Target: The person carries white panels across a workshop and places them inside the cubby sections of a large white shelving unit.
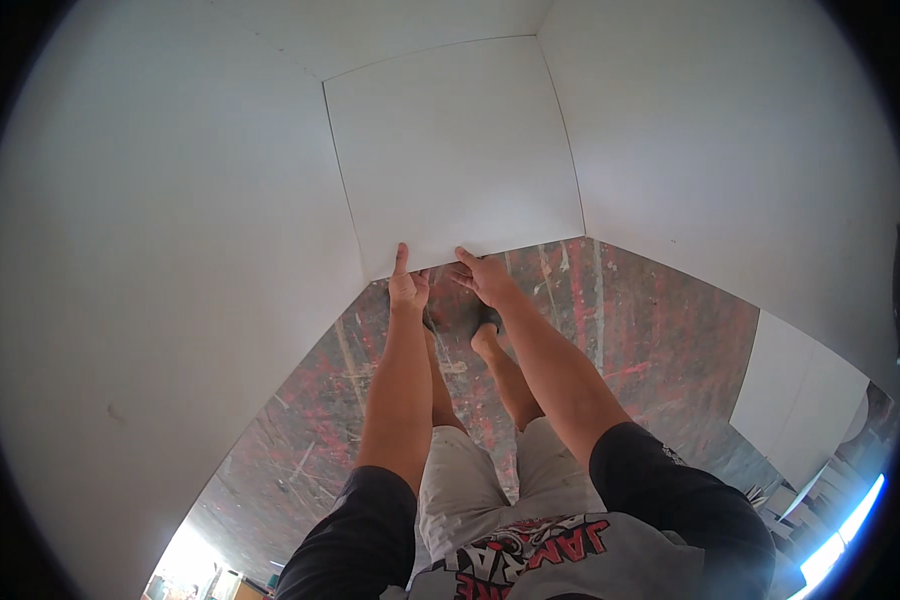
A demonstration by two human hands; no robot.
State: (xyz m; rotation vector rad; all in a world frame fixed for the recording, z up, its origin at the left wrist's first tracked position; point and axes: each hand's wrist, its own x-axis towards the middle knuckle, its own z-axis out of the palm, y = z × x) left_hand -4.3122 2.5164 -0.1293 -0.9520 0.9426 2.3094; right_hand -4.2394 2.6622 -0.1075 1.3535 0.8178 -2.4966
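A flat white panel (455,150) lies between tall white side panels, with thin dark seams along its sides. Its near edge is in both my hands, set close together. My left hand (408,285) has the thumb on the top face near the left corner and the fingers curled at the edge. To its right, my right hand (485,277) rests its thumb on the same edge, fingers bent below it. The fingertips under the panel are partly hidden.
White walls rise at the left (160,230) and right (730,150). Beneath my feet is a dark floor (640,320) streaked with red and white paint. A loose white board (800,385) lies at the right, with stacked pieces beyond it.
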